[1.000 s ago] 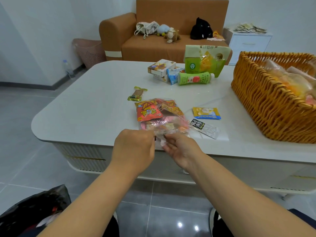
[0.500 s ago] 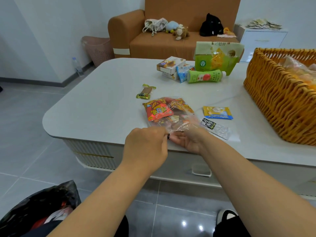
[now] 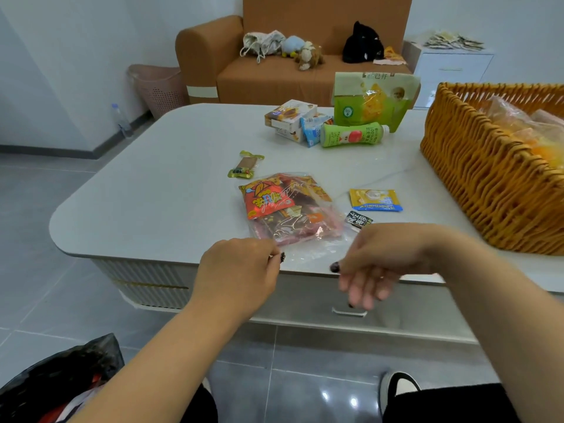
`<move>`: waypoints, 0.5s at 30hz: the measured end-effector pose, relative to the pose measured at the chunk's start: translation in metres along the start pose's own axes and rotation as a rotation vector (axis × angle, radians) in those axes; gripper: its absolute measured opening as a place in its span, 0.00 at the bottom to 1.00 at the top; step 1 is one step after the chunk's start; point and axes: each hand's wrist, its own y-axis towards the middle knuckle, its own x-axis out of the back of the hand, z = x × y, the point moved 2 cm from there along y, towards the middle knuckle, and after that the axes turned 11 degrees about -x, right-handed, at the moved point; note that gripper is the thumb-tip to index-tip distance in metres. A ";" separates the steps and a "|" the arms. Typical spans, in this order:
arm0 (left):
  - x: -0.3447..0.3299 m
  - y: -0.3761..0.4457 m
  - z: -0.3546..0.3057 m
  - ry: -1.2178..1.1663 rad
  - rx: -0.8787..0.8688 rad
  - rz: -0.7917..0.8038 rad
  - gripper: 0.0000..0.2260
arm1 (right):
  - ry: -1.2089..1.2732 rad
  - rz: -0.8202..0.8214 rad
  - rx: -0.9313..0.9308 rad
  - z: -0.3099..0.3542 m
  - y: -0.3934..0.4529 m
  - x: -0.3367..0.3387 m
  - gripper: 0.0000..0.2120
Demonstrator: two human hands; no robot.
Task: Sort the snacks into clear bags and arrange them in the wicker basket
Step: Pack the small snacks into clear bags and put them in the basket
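Brown sofa [image 3: 274, 77] behind the white table [image 3: 158, 190], with a cloth pouch [image 3: 262, 44], two small plush toys [image 3: 305, 53] and a black bag [image 3: 363, 44] on its seat. Pink laundry basket [image 3: 158, 87] left of the sofa, water bottle [image 3: 120, 120] by the wall. White cabinet [image 3: 451, 71] at right, papers [image 3: 454, 41] on top. Black plastic bag [image 3: 58, 380] on the grey tiled floor.

A clear bag [image 3: 290, 209] lies flat at the frame's centre, stuffed with snacks — a red-orange packet on top, pink ones beneath. Loose around it: a brown candy [image 3: 245, 165] upper left, a yellow sachet [image 3: 375, 199] right, a black sachet [image 3: 359, 220] below that. The wicker basket [image 3: 488, 175] — orange, already holding filled bags — stands at the right edge.
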 end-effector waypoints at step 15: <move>0.002 0.008 -0.003 -0.130 0.188 0.081 0.06 | -0.030 -1.192 0.065 -0.044 0.078 0.066 0.25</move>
